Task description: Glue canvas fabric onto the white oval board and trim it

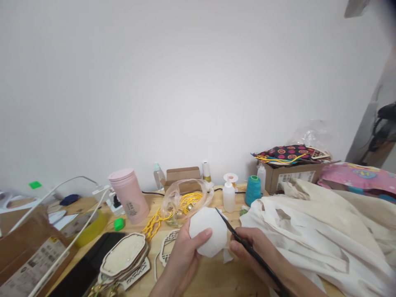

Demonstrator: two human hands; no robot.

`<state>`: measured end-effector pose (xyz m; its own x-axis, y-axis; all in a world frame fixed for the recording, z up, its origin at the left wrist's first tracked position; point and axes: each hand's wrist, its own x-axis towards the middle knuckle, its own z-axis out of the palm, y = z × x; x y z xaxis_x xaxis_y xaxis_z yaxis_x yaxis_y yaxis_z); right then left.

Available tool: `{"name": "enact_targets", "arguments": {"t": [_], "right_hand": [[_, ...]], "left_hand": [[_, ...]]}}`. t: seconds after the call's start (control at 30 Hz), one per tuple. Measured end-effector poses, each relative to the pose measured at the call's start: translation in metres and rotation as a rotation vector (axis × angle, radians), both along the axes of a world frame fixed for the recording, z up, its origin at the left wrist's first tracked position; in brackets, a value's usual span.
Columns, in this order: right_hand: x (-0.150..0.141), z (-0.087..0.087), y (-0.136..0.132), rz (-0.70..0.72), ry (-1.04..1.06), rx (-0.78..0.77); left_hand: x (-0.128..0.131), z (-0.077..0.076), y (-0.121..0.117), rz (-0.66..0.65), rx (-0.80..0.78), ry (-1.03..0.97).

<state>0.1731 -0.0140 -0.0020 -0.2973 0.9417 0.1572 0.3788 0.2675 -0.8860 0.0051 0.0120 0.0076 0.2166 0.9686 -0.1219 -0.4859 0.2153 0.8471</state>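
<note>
My left hand (189, 250) grips a roughly round white piece (208, 227), apparently cloth or paper, with the thumb pressed on its face. In my right hand (255, 243) is a long, slim black pointed tool (232, 231), whose exact kind I cannot make out. Its tip lies at the upper right edge of the white piece; whether they touch is unclear. A small white scrap (228, 256) sits on the table just below the piece, between my hands. Loose white cloth (303, 231) spreads to the right of my right hand.
Behind my hands are a plastic bag (173, 198) with yellow cord, a white squeeze bottle (229, 197) and a teal thread cone (253, 190). Leftward are stacked wooden plaques (123, 253), a black phone (89, 264), a pink tumbler (130, 196) and a cardboard box (34, 251).
</note>
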Motion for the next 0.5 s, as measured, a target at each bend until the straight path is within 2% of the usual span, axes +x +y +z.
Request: {"name": "enact_targets", "arguments": {"t": [0.23,0.37,0.5], "right_hand": [[0.000,-0.008,0.005,-0.116,-0.062,-0.051],[0.002,-0.011,0.008,-0.118,-0.006,-0.070],[-0.004,-0.012,0.003,-0.072,0.102,-0.180]], "left_hand": [[-0.001,-0.004,0.002,-0.014,0.004,0.006],[-0.002,-0.006,0.004,0.014,0.007,0.009],[-0.006,-0.007,0.006,0.007,0.007,-0.102]]}}
